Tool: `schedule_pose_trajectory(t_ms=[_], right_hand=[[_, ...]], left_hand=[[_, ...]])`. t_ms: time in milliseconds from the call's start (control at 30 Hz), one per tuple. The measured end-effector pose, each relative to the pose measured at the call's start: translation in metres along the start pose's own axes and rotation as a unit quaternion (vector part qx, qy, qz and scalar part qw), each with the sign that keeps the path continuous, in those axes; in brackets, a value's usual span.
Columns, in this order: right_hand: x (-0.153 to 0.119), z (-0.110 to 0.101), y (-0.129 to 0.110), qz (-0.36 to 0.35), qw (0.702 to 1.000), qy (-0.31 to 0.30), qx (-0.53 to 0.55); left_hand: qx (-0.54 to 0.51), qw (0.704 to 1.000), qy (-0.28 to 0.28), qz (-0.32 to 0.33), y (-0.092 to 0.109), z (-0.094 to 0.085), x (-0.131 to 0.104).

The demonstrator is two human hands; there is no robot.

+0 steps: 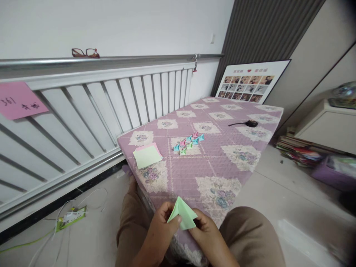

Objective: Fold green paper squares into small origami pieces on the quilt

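Observation:
A light green sheet of paper [187, 216], folded to a point at its top, is held between both hands above the near end of the table. My left hand [164, 226] is closed on its left side, with the thumb pressed on the paper's face. At the lower right corner, my right hand [204, 228] pinches the paper; some of its fingers are hidden behind it. Farther up the cloth stand several small folded paper figures [189, 145] in blue, pink and green, set close together in rows. To their left lies a stack of green and pink paper sheets [148, 155].
The table has a purple floral quilted cloth [194, 167]. A dark object with a thin handle [251, 123] lies toward its far right. A white radiator [133, 96] borders the left side, with glasses [85, 53] on the pipe above. A power strip [71, 218] with cables lies on the floor.

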State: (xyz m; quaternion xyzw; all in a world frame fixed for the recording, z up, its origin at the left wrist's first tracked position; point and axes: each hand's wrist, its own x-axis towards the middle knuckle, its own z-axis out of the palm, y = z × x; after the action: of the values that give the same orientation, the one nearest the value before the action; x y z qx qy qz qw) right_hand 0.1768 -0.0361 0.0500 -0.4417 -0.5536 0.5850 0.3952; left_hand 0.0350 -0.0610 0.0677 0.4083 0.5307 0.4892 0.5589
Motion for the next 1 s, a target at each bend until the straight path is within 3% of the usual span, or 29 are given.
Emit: schedule_pose_trajectory(t_ms=[200, 367, 533, 800, 1000], right_hand=[[-0.002, 0.003, 0.0, 0.006, 0.999, 0.016, 0.036], [-0.002, -0.005, -0.004, 0.003, 0.997, 0.051, 0.052], [-0.002, -0.01, -0.008, 0.027, 0.998, 0.027, 0.051], [-0.005, -0.013, -0.01, 0.059, 0.996, -0.022, 0.061], [-0.007, -0.012, -0.016, 0.032, 0.997, -0.033, 0.067]], left_hand=[[0.02, 1.0, -0.008, 0.019, 0.001, -0.001, 0.001], [-0.004, 0.999, -0.045, -0.003, 0.0, -0.004, 0.002], [0.12, 0.991, -0.037, 0.053, 0.003, -0.006, 0.0], [0.297, 0.931, 0.012, 0.212, 0.009, -0.005, -0.011], [0.386, 0.869, 0.027, 0.309, 0.015, -0.006, -0.018]])
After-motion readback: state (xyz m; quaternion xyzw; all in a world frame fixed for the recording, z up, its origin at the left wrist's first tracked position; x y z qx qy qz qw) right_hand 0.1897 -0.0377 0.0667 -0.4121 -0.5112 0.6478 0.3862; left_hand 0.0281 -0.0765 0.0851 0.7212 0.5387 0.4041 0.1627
